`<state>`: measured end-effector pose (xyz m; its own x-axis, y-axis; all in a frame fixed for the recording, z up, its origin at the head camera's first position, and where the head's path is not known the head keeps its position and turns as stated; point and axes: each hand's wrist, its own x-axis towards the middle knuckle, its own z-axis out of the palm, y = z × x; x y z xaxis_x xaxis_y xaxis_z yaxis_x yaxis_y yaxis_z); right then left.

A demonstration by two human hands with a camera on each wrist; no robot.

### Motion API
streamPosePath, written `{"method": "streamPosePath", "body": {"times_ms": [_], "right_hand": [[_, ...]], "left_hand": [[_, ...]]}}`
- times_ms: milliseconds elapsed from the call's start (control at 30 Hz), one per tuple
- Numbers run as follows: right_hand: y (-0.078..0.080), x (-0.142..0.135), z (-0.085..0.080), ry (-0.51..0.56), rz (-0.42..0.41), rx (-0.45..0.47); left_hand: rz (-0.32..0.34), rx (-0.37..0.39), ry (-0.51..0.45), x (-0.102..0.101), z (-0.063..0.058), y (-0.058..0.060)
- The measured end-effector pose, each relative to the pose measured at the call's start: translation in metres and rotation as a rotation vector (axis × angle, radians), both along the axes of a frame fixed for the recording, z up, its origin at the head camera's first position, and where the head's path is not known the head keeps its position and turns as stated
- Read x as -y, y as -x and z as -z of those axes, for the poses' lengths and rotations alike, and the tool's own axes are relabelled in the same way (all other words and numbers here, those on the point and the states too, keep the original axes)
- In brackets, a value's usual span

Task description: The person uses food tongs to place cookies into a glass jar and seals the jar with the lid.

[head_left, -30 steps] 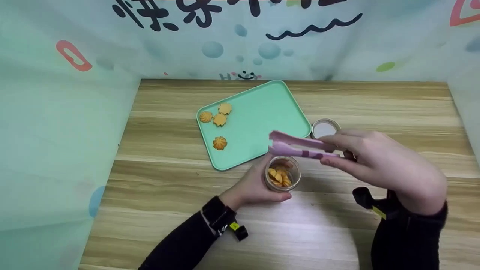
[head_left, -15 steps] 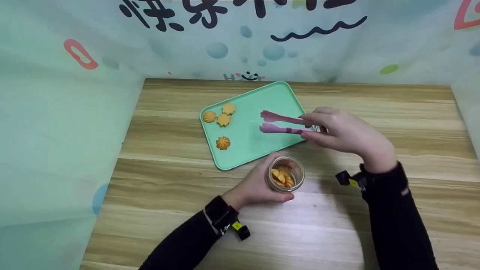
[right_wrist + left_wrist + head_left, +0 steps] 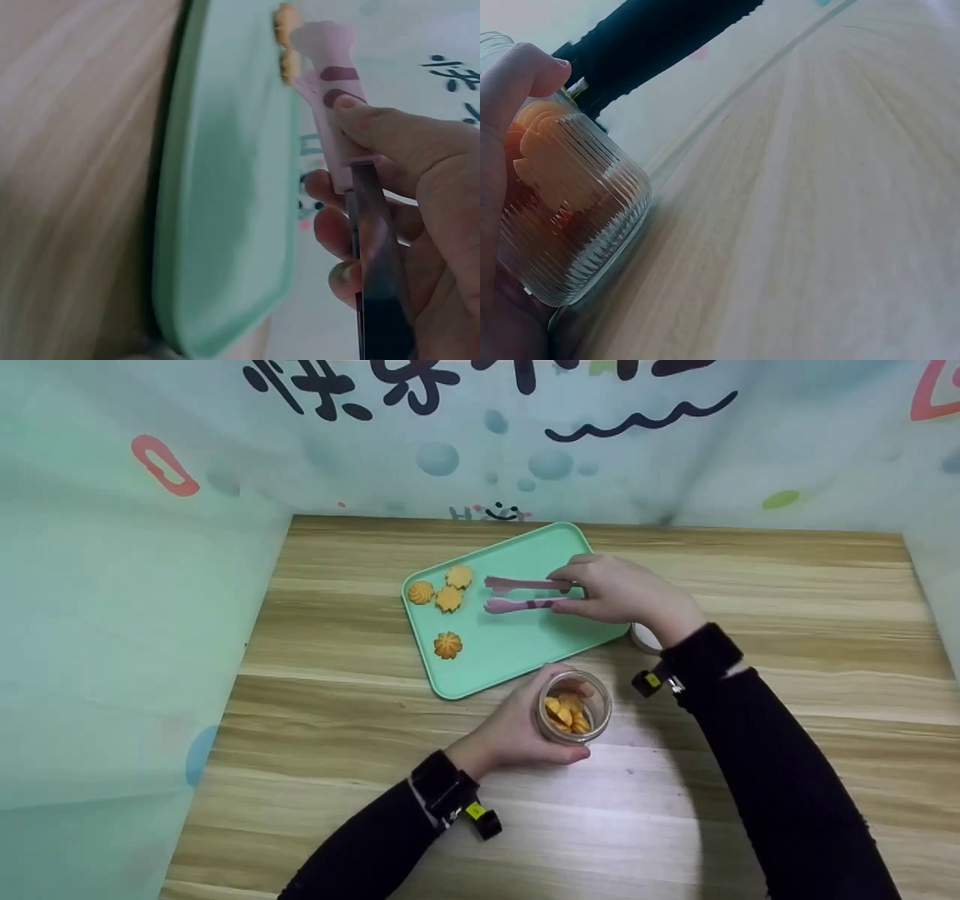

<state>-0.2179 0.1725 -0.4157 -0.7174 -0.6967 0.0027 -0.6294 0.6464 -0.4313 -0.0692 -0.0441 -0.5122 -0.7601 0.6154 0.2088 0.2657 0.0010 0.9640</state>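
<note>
My left hand (image 3: 521,735) grips a clear ribbed jar (image 3: 611,217) from its left side. Several cookies (image 3: 568,714) lie inside the open-topped jar. Over the green tray (image 3: 517,637), my right hand (image 3: 619,589) holds pink-tipped tongs (image 3: 517,605) between thumb and fingers. The tong tips are apart, with nothing between them, and point left toward the cookies. In the right wrist view the tongs' metal arms (image 3: 379,262) run back through the hand. On the tray's left side, several flower-shaped cookies (image 3: 449,599) lie, one cookie (image 3: 448,645) apart from the others.
A round lid (image 3: 645,637) lies by the tray's right corner, partly hidden by the right arm. Behind the wooden table (image 3: 337,720) hangs a printed cloth backdrop (image 3: 375,465), which also covers the left side.
My right hand has carried the tongs from above the jar leftward and away from me, over the tray. The left hand and jar stay nearly in place.
</note>
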Motion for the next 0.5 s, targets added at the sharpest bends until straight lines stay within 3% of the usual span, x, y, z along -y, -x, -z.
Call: {"method": "streamPosePath", "body": {"times_ms": [200, 500], "right_hand": [[0.012, 0.025, 0.006, -0.031, 0.078, -0.041], [0.021, 0.051, 0.012, -0.019, 0.062, -0.063]], "left_hand": [[0.005, -0.013, -0.017, 0.001, 0.001, 0.000], [-0.006, -0.006, 0.009, 0.000, 0.001, 0.000]]}}
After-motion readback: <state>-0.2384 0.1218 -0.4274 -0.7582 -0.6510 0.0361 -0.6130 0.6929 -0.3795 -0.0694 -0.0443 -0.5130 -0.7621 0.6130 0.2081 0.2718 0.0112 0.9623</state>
